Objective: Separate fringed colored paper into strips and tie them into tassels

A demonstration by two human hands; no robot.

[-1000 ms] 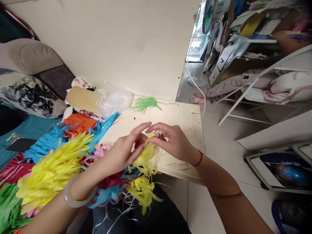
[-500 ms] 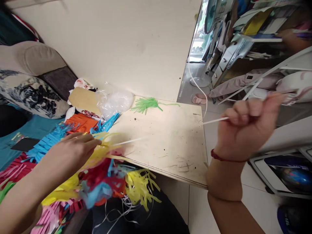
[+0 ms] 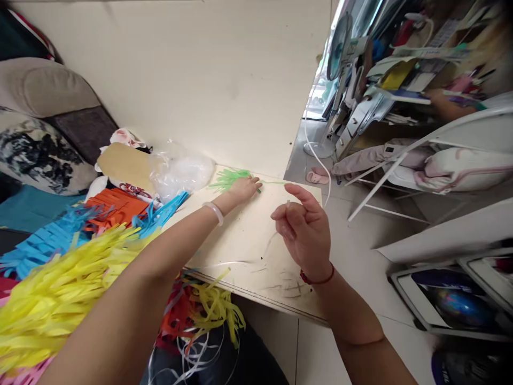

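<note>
My left hand [image 3: 246,189] reaches across the board and lies over the knotted end of a green paper tassel [image 3: 225,180]. Its fingers are slightly spread; the underside of the hand is hidden. Over the right part of the board, my right hand [image 3: 304,230] pinches a thin white ribbon [image 3: 270,244], with the index finger lifted. The ribbon runs down toward the board's front edge. A yellow tassel [image 3: 216,305] and a red-orange one [image 3: 176,313] hang at that edge, above loose white ribbons [image 3: 196,355] on my lap.
The wooden board [image 3: 224,235] meets an upright panel [image 3: 192,80]. Yellow fringe [image 3: 60,289], blue fringe [image 3: 44,240] and orange fringe [image 3: 116,206] lie left, near a clear plastic bag [image 3: 180,168]. A white folding chair [image 3: 385,171] and a fan [image 3: 339,51] stand right.
My left hand has left the yellow tassel and moved forward and right onto the green one. My right hand has come in leftward over the board, and the ribbon has slackened.
</note>
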